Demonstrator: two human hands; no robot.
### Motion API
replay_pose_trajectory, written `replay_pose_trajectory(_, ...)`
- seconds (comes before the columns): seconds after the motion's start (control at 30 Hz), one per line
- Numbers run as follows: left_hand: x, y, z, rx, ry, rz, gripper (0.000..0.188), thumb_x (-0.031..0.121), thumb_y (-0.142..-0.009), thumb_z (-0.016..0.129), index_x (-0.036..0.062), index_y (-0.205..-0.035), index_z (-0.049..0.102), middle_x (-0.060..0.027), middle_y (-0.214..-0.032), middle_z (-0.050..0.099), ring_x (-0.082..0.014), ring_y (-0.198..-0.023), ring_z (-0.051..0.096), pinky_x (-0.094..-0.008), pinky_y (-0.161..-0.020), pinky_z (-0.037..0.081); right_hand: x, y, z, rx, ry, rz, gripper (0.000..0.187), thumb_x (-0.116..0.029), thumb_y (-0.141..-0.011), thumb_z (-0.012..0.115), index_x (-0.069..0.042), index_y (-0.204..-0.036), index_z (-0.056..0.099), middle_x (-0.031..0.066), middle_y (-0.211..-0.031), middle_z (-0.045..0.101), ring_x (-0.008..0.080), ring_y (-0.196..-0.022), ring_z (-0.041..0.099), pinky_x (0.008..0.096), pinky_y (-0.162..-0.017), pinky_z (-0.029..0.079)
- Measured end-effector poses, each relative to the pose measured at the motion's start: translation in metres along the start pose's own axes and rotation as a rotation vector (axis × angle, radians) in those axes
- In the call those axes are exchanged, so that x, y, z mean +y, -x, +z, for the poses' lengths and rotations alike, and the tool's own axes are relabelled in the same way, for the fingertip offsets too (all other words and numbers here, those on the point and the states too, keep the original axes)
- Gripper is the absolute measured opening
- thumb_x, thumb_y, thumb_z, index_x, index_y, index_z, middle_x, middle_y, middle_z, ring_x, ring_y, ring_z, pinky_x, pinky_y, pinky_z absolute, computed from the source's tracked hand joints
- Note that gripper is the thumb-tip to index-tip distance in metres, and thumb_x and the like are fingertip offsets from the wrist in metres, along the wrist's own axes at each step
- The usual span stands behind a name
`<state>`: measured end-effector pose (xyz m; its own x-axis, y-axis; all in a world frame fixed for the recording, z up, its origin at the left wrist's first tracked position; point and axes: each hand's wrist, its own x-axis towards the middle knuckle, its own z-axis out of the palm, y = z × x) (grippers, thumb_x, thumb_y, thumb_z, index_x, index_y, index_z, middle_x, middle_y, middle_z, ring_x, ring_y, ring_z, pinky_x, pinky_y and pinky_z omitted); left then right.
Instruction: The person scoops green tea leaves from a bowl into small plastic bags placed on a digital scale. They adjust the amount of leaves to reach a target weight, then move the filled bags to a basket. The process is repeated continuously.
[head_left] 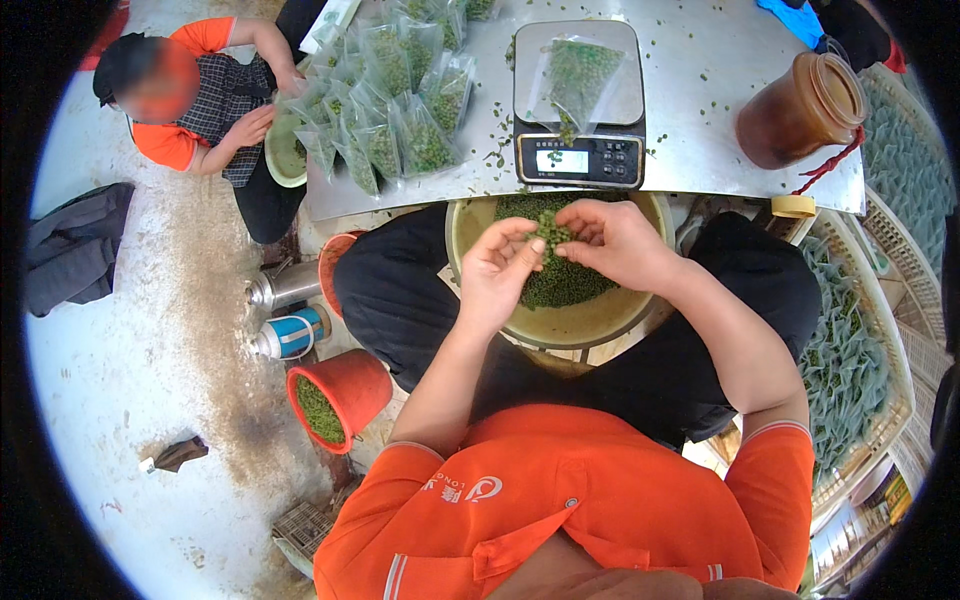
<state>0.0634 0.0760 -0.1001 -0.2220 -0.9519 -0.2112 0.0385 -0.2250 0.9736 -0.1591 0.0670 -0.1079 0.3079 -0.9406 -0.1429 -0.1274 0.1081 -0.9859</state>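
Observation:
Over a wide basin (590, 332) in my lap, both hands meet at a sprig of small green berries (547, 232), which look like fresh green peppercorns. My left hand (500, 268) pinches it between thumb and fingers. From the other side, my right hand (622, 243) grips the sprig with curled fingertips. Loose green berries (570, 286) fill much of the basin. Just beyond, on the metal table (690, 165), a digital scale (580, 172) carries a clear bag of green berries (580, 75).
Several filled clear bags (390, 120) are heaped at the table's left, near a co-worker (215, 100) with a pale bowl (285, 155). A brown jar (800, 110) stands at the right. A red bucket (345, 395) and blue flask (292, 333) are left of me; crates (885, 330) line the right.

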Motion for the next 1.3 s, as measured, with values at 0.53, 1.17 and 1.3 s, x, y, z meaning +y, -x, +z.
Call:
replay_pose_trajectory(0.53, 0.036, -0.1, 0.055, 0.161, -0.925, 0.507, 0.024, 0.012, -0.097, 0.079, 0.0043, -0.118, 0.071, -0.0071, -0.093, 0.077, -0.0181, -0.077, 0.073, -0.0346, -0.07, 0.058, 0.011, 0.002, -0.012, -0.216, 0.693, -0.078, 0.039, -0.021, -0.084, 0.084, -0.006, -0.119, 0.075, 0.0154, -0.108, 0.075, 0.0376, -0.104, 0.073, 0.0487, -0.091, 0.06)
replay_pose_trajectory(1.17, 0.02, -0.016, 0.024, -0.091, -0.652, 0.194, 0.024, 0.004, -0.109, 0.056, 0.0009, -0.133, 0.056, -0.0165, -0.121, 0.074, -0.026, -0.101, 0.076, -0.0365, -0.089, 0.06, 0.01, 0.006, -0.006, -0.333, 0.825, -0.023, 0.031, -0.022, -0.082, 0.085, -0.006, -0.106, 0.076, 0.0153, -0.105, 0.076, 0.0356, -0.102, 0.075, 0.0481, -0.088, 0.06)
replay_pose_trajectory(1.3, 0.031, -0.021, 0.017, -0.141, -0.99, 0.397, 0.021, 0.008, -0.103, 0.068, 0.0029, -0.124, 0.069, -0.0171, -0.119, 0.075, -0.036, -0.105, 0.075, -0.038, -0.092, 0.059, 0.011, 0.007, -0.008, -0.341, 0.831, -0.02, 0.031, -0.022, -0.082, 0.085, -0.006, -0.107, 0.076, 0.0157, -0.105, 0.076, 0.0358, -0.103, 0.075, 0.0484, -0.088, 0.06)
